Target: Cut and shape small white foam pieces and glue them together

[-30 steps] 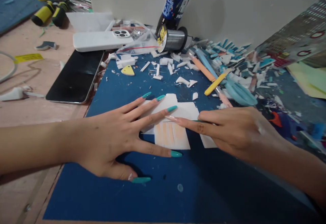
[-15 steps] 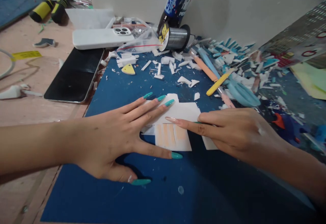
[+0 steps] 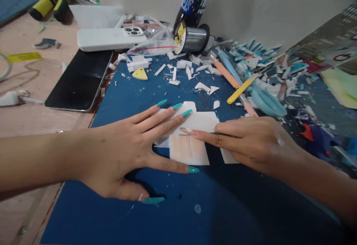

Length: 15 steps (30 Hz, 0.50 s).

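My left hand (image 3: 134, 152) lies palm down with fingers spread, several fingertips resting on a white sheet piece (image 3: 205, 120) on the blue mat (image 3: 134, 219). My right hand (image 3: 245, 139) comes in from the right. Its index finger stretches left along the sheet's near edge, while the other fingers curl under; whatever they hold, if anything, is hidden. A thin dark line shows below that fingertip. Just below it, between both hands, is a white square with pale orange stripes (image 3: 189, 152). Another white piece (image 3: 229, 157) sticks out from under my right hand.
Beyond the hands lie white scraps (image 3: 202, 87), a yellow stick (image 3: 242, 89), light blue scissors handles (image 3: 267, 100) and a wire spool (image 3: 195, 39). A bottle (image 3: 192, 3) stands by the wall. At left are a dark phone (image 3: 79, 81) and a white phone (image 3: 108, 38).
Both hands keep nearly the same pose on the white pieces. The right index fingertip sits very slightly farther left. The view has shifted a little.
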Motion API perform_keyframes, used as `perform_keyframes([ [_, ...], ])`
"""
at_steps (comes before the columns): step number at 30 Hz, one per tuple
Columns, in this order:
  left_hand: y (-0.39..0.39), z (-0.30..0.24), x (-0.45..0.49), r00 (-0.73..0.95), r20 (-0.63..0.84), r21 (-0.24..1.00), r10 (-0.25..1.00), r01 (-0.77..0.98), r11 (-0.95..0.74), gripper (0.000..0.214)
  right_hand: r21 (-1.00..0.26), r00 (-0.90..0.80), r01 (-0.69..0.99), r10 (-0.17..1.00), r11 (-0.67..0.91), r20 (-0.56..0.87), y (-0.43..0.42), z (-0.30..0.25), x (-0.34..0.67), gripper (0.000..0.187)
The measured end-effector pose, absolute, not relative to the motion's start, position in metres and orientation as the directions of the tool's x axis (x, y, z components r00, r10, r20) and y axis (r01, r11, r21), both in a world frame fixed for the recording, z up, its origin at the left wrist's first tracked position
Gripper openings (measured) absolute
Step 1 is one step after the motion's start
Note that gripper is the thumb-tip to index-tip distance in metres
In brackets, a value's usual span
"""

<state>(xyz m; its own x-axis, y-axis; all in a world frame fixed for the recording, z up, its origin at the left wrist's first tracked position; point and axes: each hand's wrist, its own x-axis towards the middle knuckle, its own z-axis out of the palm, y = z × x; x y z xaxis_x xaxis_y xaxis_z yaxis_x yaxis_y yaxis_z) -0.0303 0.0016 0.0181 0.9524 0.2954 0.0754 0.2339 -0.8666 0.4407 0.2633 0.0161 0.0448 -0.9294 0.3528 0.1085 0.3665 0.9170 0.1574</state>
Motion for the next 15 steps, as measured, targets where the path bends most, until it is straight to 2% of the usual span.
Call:
perform_keyframes([
  [15, 0.0009, 0.0181, -0.0290, 0.956, 0.031, 0.430, 0.291, 0.250, -0.868, 0.068, 0.153, -0.951, 0.309, 0.299, 0.939, 0.085, 0.0220, 0.0430, 0.2611, 0.042],
])
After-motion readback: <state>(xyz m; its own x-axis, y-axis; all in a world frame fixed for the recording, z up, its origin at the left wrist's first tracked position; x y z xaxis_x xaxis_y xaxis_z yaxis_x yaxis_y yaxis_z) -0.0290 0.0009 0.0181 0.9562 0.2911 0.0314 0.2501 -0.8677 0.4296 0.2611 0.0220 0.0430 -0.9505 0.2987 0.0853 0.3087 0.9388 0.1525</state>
